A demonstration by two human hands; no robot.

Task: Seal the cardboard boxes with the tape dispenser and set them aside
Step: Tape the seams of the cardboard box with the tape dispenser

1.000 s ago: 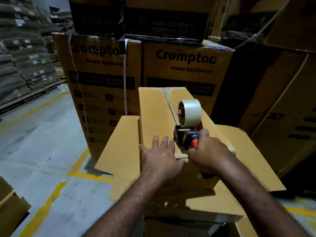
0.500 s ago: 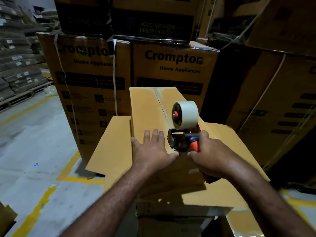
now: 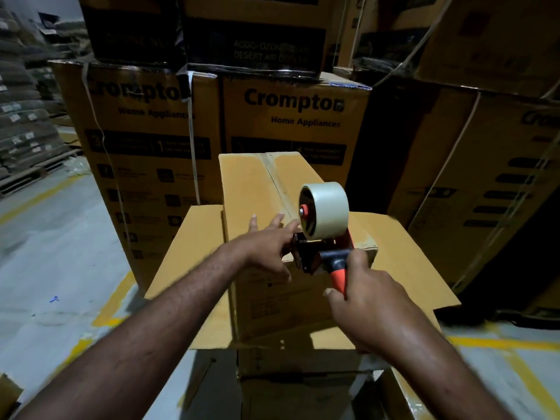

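Obstacles: stacked cartons stood just behind the plain box. Free room: floor, left side.

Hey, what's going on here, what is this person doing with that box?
A person is taping a plain cardboard box shut in a warehouse. The right hand grips the tape dispenser by its orange handle at the box's near top edge. The left hand, fingers straight, is over the box top beside it. Tape runs along the top seam. Printed cartons are stacked behind.
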